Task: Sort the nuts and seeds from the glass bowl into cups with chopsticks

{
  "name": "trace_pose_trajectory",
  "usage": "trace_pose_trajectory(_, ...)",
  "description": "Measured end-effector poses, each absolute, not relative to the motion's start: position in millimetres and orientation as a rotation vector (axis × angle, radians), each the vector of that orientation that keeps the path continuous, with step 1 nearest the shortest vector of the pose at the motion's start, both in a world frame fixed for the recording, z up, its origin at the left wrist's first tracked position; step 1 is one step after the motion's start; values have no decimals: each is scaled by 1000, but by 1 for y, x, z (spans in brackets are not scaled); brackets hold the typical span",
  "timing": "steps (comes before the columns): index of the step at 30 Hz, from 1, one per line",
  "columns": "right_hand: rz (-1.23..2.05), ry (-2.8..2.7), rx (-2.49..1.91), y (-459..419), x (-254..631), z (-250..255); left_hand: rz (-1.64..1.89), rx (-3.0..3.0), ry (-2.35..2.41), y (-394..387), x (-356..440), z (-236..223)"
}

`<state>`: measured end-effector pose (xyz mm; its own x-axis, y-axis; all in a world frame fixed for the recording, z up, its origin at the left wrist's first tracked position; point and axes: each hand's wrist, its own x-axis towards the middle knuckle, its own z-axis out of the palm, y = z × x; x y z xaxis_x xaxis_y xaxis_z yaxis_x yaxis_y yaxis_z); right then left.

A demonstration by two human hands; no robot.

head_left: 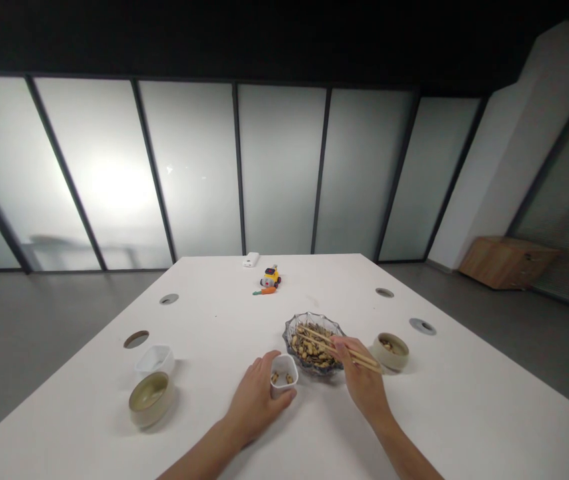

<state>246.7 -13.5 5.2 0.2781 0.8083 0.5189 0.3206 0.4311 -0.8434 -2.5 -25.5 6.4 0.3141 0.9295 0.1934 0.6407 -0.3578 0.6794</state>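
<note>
- The wooden chopsticks [359, 358] are pinched in the right hand [361, 380], their tips over the glass bowl [309, 367] of nuts and seeds [320, 356].
- They seem light, stiff, maybe slightly slippery; a hold near the middle suits them.
- Their long axis points toward 10 o'clock.
- The left hand [259, 397] grips the white cup [284, 366], between 7 and 8 o'clock from the bowl.

Frosted panels [191, 167] rise from grey floor [39, 320].
</note>
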Motion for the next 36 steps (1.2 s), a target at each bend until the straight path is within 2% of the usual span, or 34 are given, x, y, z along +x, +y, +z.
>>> trace_pose_trajectory(14, 250, -1379, -1162, -19, 243, 12, 778, 2099, 1407, -26, -2, 9)
trace_pose_trajectory(25, 363, -1530, -1049, -21, 242, 9, 750, 2095, 1393, -27, -2, 13)
trace_pose_trajectory(36, 332, -1536, -1058, -22, 247, 9, 749, 2105, 1391, -25, -3, 9)
